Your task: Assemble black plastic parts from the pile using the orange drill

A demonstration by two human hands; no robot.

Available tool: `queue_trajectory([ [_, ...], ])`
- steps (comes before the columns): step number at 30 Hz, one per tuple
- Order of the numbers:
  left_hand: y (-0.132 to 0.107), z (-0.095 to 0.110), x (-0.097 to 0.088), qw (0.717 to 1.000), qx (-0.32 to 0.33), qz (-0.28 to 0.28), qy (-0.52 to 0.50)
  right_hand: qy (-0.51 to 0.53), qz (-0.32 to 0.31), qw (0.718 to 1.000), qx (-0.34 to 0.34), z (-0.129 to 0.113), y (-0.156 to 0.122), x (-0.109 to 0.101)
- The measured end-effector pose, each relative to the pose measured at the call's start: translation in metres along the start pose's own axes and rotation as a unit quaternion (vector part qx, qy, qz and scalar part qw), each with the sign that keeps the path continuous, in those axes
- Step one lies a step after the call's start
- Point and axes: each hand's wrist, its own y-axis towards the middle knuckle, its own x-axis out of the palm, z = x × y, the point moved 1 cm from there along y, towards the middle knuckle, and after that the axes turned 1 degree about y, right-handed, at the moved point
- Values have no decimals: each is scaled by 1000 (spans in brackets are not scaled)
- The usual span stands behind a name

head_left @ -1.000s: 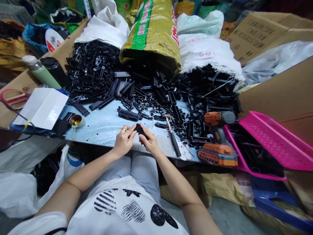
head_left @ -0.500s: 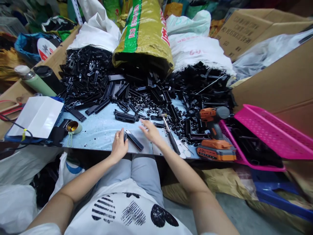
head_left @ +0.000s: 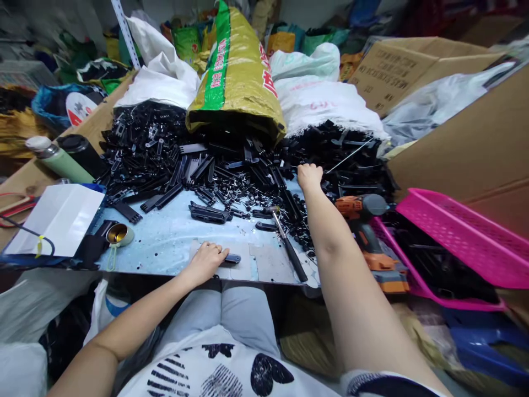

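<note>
- At the counter's [head_left: 161, 237] near edge, left of the hammer [head_left: 294, 256]: one slim black piece [head_left: 233, 258], partly hidden under the left grip [head_left: 211, 258].
- Left grip narrow, apparently closed over the piece; its bare end juts rightward past the thumb.
- Piece's long axis, judging by that end: roughly side to side, along the counter edge.
- Right grip [head_left: 309, 176] well apart, farther out and to the right, at the heap of black parts [head_left: 355, 165]. Fingertips hidden; can't tell whether it holds anything.
- Left is clearly the nearer hand to the piece.
</note>
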Motion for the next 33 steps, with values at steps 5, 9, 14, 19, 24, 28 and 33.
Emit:
queue_trajectory([
  [5, -12, -5, 6, 991, -86, 37, -92, -70, 72, 995, -19, -38, -31, -20],
  [9, -7, -15, 0, 882, -165, 153, -415, -14, 100, 988, -118, -102, -123, -43],
  [14, 19, -21, -9, 543, -252, 285, -748, 174, -102, 942, -269, -195, -231, -57],
  [19, 18, 9, -2, 647, -240, 300, -659, 95, -358, 925, -85, -216, -240, -60],
  [24, 3, 9, -1, 921, -85, 135, -355, 22, -453, 878, -153, -192, -240, -64],
  [28, 4, -2, 0, 983, -32, -20, -180, -77, -473, 856, -192, -194, -254, -61],
  [33, 7, -1, -1, 990, -14, -27, -140, -93, -496, 841, -195, -199, -261, -55],
])
